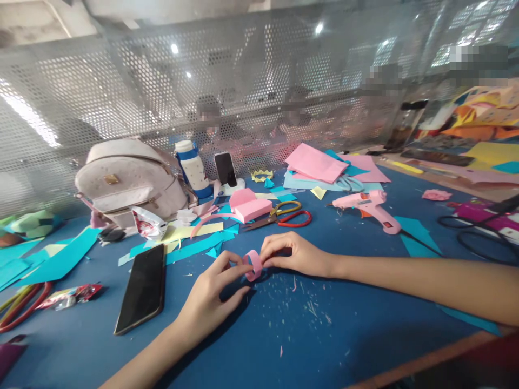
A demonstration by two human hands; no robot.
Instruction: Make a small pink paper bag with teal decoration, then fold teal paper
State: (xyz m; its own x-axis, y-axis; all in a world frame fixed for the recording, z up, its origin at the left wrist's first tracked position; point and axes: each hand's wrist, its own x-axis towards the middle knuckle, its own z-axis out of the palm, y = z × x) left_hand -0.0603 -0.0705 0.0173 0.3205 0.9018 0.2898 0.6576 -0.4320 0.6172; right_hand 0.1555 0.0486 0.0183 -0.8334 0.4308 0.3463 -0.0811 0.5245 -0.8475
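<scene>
Pinching pink paper ring [257,263] w/ right hand [298,254], w/ fingers clamped tog. on its right edge. Touching same ring from left side w/ left hand [211,289], w/ index finger at rim, thumb apart and lower. Holding ring upright betw. both hands, abt. in the middle of blue worktop [344,335]; cannot tell if resting on surface or lifted a bit. See nr. right hand small paper bits [312,309], scattered. See beyond hands scissors [275,216] w/ yellow and red handles, next to pink paper box [255,209]. See to the right pink glue gun [371,204], lying on side. See to the left black-screened phone [141,286], flat. See at back, before perforated panel [154,102], white backpack [125,175] and bottle [194,170] w/ blue base.
</scene>
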